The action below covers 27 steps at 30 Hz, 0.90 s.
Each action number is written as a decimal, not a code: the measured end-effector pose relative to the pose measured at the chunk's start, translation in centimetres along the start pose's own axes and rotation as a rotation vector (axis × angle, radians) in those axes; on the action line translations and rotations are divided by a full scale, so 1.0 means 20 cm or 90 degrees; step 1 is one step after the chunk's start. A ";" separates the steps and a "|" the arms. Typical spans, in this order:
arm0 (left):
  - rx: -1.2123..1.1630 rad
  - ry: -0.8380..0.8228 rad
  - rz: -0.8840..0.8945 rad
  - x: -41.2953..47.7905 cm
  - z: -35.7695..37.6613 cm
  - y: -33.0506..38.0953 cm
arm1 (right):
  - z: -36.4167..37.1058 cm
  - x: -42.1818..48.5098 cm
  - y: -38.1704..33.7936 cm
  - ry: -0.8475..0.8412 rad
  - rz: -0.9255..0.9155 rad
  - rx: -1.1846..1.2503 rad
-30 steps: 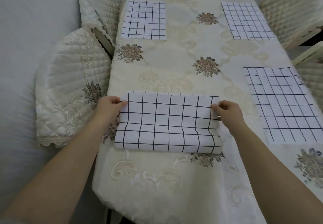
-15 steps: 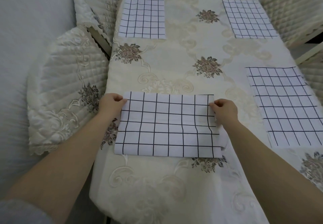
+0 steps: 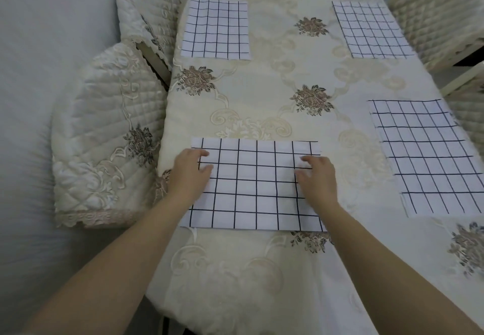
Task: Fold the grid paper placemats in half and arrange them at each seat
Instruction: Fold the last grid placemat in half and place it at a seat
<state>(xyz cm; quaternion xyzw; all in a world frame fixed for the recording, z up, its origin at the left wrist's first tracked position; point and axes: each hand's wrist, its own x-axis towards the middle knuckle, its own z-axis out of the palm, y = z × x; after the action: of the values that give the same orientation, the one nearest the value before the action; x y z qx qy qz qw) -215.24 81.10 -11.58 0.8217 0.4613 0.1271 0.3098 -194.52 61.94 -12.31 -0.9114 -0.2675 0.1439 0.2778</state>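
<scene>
A single head-worn view looks steeply down and forward along the cream embroidered tablecloth-covered table [image 3: 262, 94], from its near end.

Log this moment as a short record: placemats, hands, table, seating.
near placemat: flat at the table's near left edge, under both hands
left hand: rests on its left part, fingers relaxed
right hand: rests on its right part, fingers relaxed
other mats: far-left placemat, far-right placemat, right placemat; all flat, untouched
tablecloth: cream, embroidered flowers
quilted chair: beside the table's left edge
</scene>
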 end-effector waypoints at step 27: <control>0.342 -0.226 0.064 -0.69 0.25 0.07 | 0.20 -0.64 0.11 -0.067 -0.086 -0.189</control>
<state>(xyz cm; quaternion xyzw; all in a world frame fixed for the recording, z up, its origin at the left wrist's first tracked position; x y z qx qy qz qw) -219.33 67.08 -13.49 0.9052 0.3757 -0.1297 0.1507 -205.77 54.79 -15.45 -0.9136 -0.3605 0.1311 0.1352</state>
